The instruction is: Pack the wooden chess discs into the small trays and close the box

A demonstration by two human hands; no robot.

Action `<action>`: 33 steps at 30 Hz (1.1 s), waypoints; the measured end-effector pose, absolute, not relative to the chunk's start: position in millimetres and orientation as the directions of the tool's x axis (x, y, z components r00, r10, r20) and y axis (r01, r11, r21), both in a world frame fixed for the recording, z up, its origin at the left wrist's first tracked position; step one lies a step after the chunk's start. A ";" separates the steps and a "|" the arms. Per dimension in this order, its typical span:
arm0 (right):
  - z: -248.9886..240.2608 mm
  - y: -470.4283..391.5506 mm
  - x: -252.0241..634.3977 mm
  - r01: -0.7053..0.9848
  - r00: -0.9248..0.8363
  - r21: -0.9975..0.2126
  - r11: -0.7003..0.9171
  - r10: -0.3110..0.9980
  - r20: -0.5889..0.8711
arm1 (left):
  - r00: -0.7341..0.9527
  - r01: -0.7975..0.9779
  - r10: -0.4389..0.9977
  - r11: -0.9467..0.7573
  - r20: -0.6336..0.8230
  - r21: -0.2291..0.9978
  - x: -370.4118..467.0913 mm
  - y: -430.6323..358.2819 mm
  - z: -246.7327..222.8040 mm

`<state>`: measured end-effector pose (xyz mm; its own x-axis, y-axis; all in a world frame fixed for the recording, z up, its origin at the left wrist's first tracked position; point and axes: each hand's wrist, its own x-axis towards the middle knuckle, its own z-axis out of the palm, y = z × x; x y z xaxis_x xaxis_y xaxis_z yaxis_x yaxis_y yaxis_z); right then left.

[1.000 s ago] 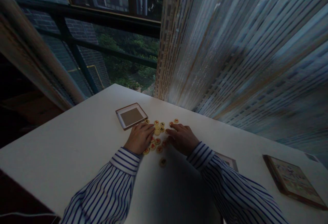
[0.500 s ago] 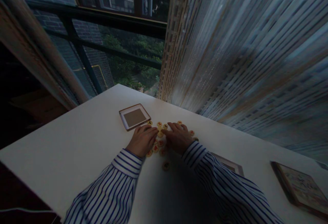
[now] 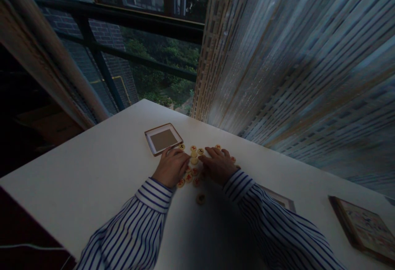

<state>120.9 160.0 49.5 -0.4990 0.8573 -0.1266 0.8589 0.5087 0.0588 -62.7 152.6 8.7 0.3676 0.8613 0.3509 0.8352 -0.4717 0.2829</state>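
Note:
Several round, pale yellow pieces with red or black markings lie on the white table around and between my hands. My left hand rests over the left side of the group, palm down. Across from it, my right hand is spread over the right side, its fingers apart and nothing seen in its grasp. Between the two hands are two pieces with no marking visible. One dark-marked piece lies apart, nearer to me. Whatever lies under my palms is hidden.
An open shallow box sits just beyond my left hand. Another flat tray is partly covered by my right sleeve. A box with a patterned top lies far right. Curtain and window railing stand behind the table.
My right hand has shifted slightly right, away from my left hand. The pieces between the hands now show plain faces. The view has shifted a little.

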 end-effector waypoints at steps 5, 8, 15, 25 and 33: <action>50.0 160.4 122.0 0.857 -0.505 0.051 0.512 0.856 -0.108 | 0.358 0.842 0.866 -0.461 0.351 0.279 -63.2 152.8 10.7; 50.7 162.4 118.9 0.837 -0.544 0.032 0.546 0.837 -0.054 | 0.352 0.843 0.860 -0.462 0.369 0.274 -63.6 153.4 10.9; 51.4 172.4 106.3 0.781 -0.622 0.035 0.623 0.782 -0.053 | 0.285 0.868 0.862 -0.417 0.418 0.269 -65.5 154.7 9.3; 49.8 181.2 100.9 0.769 -0.630 0.033 0.638 0.765 -0.132 | 0.257 0.880 0.861 -0.396 0.438 0.262 -67.6 156.5 7.9; 48.1 184.5 104.5 0.752 -0.657 -0.015 0.659 0.749 -0.082 | 0.249 0.886 0.862 -0.386 0.442 0.255 -68.4 155.8 10.5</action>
<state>104.5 184.5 48.1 -0.6574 0.7490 -0.0823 0.7523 0.6586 -0.0152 -68.4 155.8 10.5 0.2487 0.8619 0.4419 0.8865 -0.3864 0.2547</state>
